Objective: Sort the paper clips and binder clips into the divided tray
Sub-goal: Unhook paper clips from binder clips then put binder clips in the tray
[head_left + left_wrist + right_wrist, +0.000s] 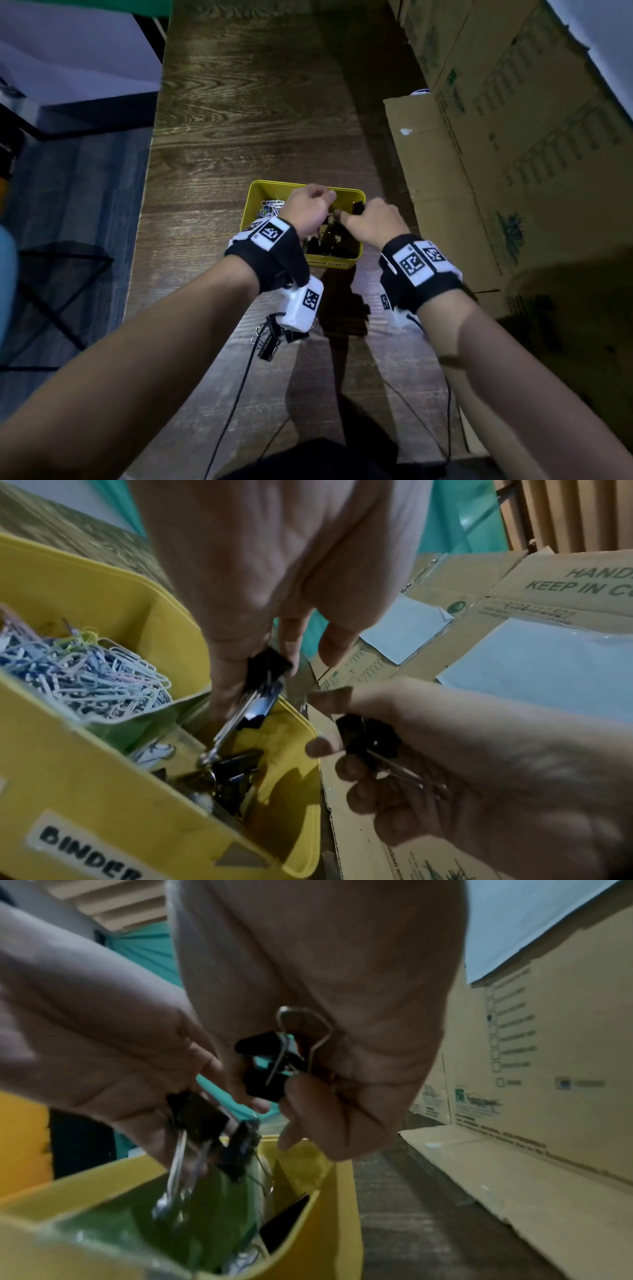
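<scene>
A yellow divided tray (255,193) stands mid-table. Its left compartment holds pastel paper clips (85,674); the right one, labelled BINDER, holds black binder clips (226,775). My left hand (308,205) hovers over the right compartment and pinches a black binder clip (265,666), with another clip hanging below it. My right hand (373,219), over the tray's right rim, grips a second black binder clip (267,1066) in curled fingers. A few binder clips (269,339) lie on the table near me, partly hidden under my left wrist camera.
Large cardboard boxes (513,137) line the table's right side, close to the tray. The dark wood table (257,102) stretches beyond the tray. Its left edge drops to the floor. Camera cables (239,394) trail across the near table.
</scene>
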`<state>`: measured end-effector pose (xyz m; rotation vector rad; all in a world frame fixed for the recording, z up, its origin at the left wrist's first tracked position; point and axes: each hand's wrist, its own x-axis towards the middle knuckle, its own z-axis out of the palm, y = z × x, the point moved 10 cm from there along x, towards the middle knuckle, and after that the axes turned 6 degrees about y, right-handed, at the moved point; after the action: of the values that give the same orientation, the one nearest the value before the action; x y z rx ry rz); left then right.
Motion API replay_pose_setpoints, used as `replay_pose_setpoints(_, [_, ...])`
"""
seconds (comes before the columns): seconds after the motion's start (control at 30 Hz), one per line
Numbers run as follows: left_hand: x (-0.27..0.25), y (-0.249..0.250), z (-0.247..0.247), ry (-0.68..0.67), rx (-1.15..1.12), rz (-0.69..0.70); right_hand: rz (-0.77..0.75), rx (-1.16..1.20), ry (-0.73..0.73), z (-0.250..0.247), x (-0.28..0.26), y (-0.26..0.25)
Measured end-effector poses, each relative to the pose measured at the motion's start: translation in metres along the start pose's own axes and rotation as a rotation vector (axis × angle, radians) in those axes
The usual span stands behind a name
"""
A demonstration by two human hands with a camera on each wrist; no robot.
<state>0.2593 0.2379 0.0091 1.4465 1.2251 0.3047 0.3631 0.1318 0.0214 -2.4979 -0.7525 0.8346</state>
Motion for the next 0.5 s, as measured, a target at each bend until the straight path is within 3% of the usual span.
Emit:
replay_pose_setpoints(0.17, [-0.005,0.009,-0.001,-0.006,0.016,0.054,0.007,0.232,0.012,0.005,0.009,-0.015])
replay_pose_setpoints(0.27, [-0.013,0.006,-0.016,0.014,-0.094,0.052,-0.036,0.188,-0.038,0.014,0.006,-0.026])
replay_pose_setpoints(0.33, [-0.019,0.0,-0.027,-0.006,-0.139,0.043,-0.08,0.14,-0.061,0.018,0.004,-0.03])
replay_pose_setpoints(0.5, [-0.039,-0.029,-0.067,-0.011,0.053,0.126,-0.298,0.216,0.042,0.008,-0.024,-0.043])
